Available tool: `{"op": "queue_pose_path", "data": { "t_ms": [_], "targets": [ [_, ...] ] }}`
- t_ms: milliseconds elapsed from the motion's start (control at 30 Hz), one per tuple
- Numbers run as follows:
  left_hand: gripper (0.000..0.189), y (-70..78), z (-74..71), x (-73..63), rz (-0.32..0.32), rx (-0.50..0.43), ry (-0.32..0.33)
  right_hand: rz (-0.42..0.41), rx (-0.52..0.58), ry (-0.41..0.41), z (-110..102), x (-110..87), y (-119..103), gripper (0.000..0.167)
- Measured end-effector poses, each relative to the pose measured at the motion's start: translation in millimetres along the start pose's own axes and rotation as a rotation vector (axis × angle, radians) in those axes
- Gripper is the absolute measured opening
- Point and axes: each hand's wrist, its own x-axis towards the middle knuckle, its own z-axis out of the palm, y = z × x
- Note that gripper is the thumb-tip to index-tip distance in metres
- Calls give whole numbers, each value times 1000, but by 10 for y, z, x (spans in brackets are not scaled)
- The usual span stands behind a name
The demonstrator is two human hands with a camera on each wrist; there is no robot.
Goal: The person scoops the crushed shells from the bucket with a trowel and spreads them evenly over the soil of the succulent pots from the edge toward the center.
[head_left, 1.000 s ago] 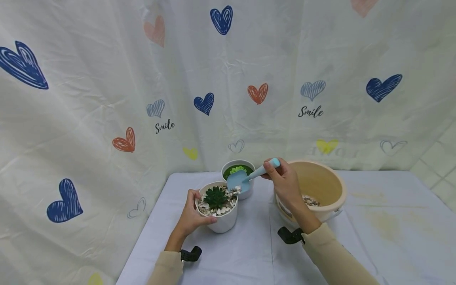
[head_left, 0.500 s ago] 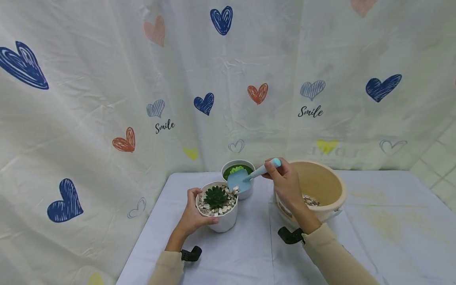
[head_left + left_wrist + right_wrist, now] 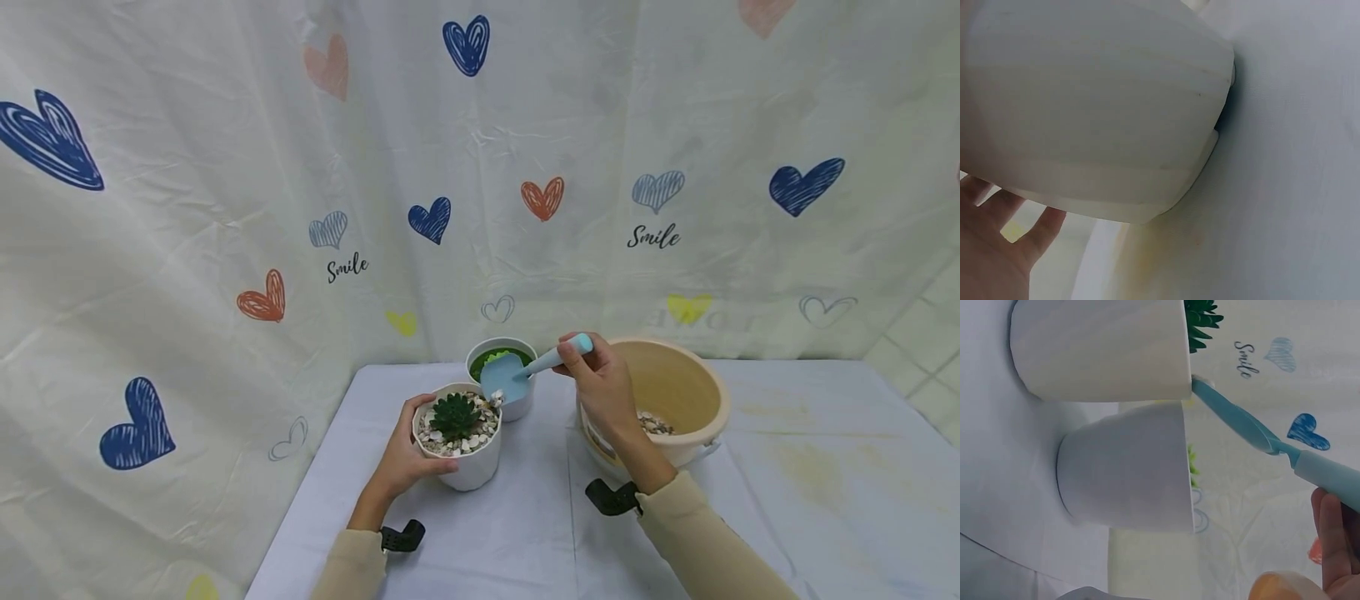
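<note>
Left hand (image 3: pixel 402 454): mine, gripping the front pot (image 3: pixel 478 465); fingers round its left side, thumb along the near wall.
Right hand (image 3: pixel 604 390): mine, gripping the pale blue trowel (image 3: pixel 507 379) by its handle, raised above the surface (image 3: pixel 532 525) near its far edge.
Trowel blade: angled down to the front pot's right rim; a few whitish stones (image 3: pixel 497 399) at the tip; contact with the rim, cannot tell.
Front pot: white, upright, inward from the surface's left edge, nearer the far-left corner than any other.
Contents: one dark green succulent (image 3: pixel 454 415), ringed by pale pebbles (image 3: pixel 459 446).
Rear pot (image 3: pixel 519 409): white, just behind and right of the first, by the far edge; light green plant (image 3: pixel 495 356) inside, partly hidden by the blade.
Bucket (image 3: pixel 716 410): cream, right of both pots, by the far edge; loose stones (image 3: pixel 654 423) on its bottom.
Backdrop (image 3: pixel 480 142): white sheet, printed hearts and "Smile", beyond the far edge.
</note>
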Motion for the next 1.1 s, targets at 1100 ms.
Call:
{"op": "queue_pose_path", "data": {
  "t_ms": [1100],
  "targets": [
    [91,68,71,-26,-21,52,101,-30,-13,-32,6,-27,-1,29]
  ]
}}
